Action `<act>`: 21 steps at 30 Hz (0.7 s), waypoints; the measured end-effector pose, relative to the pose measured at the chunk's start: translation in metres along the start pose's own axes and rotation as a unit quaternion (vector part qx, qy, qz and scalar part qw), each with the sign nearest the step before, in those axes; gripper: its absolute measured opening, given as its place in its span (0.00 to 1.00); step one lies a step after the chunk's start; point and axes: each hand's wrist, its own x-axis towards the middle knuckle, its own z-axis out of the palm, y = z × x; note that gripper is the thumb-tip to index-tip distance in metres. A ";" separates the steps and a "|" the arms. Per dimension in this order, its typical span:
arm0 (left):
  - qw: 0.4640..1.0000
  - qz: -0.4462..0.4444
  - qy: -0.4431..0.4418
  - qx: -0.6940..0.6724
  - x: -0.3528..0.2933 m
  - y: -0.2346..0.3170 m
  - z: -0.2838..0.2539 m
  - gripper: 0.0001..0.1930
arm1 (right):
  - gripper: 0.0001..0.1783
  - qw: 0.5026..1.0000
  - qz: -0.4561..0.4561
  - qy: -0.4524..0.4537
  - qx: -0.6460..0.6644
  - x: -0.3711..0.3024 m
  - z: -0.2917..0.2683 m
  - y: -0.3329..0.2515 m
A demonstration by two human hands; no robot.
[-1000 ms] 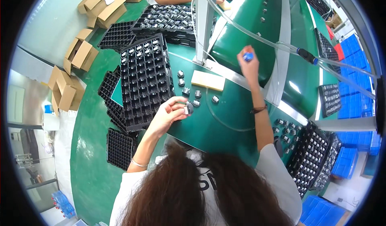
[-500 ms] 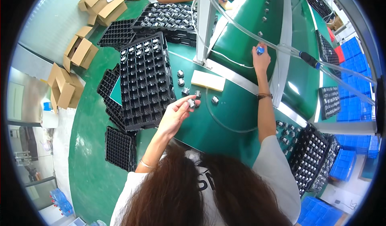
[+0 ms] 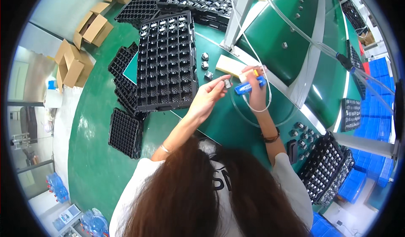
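My left hand (image 3: pixel 207 97) pinches a small silver-and-black cylindrical part (image 3: pixel 227 83) between thumb and fingertips. My right hand (image 3: pixel 256 94) is closed round a blue handheld tool (image 3: pixel 247 87), just right of that part; a little yellow shows at its upper side, and motion blurs the fingers. A thin white tube (image 3: pixel 270 98) loops beside the right hand. Behind the hands lies a cream-coloured block (image 3: pixel 230 65), partly covered by the right hand. Several similar parts (image 3: pixel 205 65) stand on the green table left of the block.
Left of my hands lies a black compartment tray (image 3: pixel 166 64), its far rows holding parts. A fuller tray (image 3: pixel 198 0) is beyond it. A metal post (image 3: pixel 240 17) stands by the green belt (image 3: pixel 270 30). More parts (image 3: pixel 303 142) and a filled tray (image 3: pixel 325 167) sit at right.
My right hand has come back from over the belt to beside my left hand, with the blue tool in it. My left hand still holds a part. The whole view has shifted.
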 end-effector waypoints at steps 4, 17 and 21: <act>0.998 0.036 0.039 0.034 0.000 -0.006 0.014 0.17 | 0.09 0.998 -0.031 -0.006 -0.058 -0.014 0.003 -0.008; 0.997 0.069 0.026 0.037 -0.003 -0.009 0.018 0.14 | 0.08 0.998 -0.059 -0.021 -0.031 -0.023 0.006 0.002; 0.993 0.081 0.033 0.075 -0.002 -0.008 0.012 0.16 | 0.09 0.997 -0.046 -0.050 -0.034 -0.014 0.003 0.013</act>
